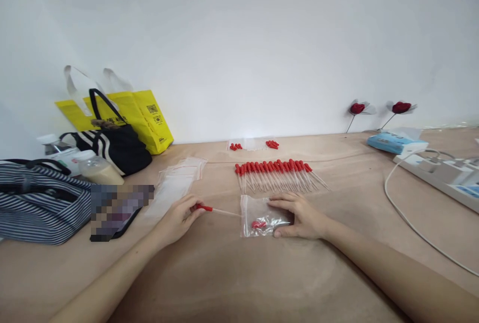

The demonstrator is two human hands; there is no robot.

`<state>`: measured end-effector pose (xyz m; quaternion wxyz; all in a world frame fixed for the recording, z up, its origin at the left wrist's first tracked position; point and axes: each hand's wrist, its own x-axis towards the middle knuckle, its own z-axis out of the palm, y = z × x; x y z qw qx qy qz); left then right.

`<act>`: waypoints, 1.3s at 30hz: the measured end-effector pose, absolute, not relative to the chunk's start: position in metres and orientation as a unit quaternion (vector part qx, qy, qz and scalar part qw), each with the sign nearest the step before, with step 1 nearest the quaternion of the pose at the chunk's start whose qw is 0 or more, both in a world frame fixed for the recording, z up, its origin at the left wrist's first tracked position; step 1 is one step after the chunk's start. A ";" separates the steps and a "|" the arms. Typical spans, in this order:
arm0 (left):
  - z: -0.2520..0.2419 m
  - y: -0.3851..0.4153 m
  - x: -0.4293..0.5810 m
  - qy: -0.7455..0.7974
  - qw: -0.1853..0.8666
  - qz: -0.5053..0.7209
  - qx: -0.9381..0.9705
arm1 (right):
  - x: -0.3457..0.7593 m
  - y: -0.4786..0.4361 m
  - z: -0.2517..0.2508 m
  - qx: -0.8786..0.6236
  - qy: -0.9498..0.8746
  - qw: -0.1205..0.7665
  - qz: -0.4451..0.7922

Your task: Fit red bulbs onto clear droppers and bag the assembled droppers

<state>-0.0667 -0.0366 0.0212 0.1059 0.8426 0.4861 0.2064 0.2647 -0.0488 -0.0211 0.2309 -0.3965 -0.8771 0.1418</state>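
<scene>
Between the fingertips of my left hand [187,213] is a dropper [217,210], pinched at its red rubber bulb. Its thin clear tube points right, and the tip reaches the open-end edge of a clear zip-lock bag [249,206]. My right hand [302,216] grips the bag's right side, thumb at the lower edge and fingers at the upper one. Red bulbs [258,225] show inside the bag. Just beyond it lies a row of several droppers [277,176], red bulbs pointing away and clear tubes toward me.
Flat clear bags [172,186] lie left of the row. Filled bags [252,144] rest by the wall. At left stand a striped bag [45,203], a bottle [98,167], a black bag [123,148] and a yellow bag [149,113]; at right, tissues [396,142] and a power strip [434,176] with a cable.
</scene>
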 end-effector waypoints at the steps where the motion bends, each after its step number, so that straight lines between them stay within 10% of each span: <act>1: 0.021 -0.037 -0.065 0.484 0.105 0.208 0.844 | 0.265 -0.049 -0.021 -0.397 -0.877 0.230 0.142; 25: 0.024 -0.030 -0.062 0.480 0.121 0.214 0.842 | 0.265 -0.048 -0.019 -0.396 -0.877 0.232 0.142; 39: -0.005 -0.046 0.018 0.479 0.441 0.344 0.677 | 0.264 -0.048 -0.020 -0.395 -0.878 0.232 0.135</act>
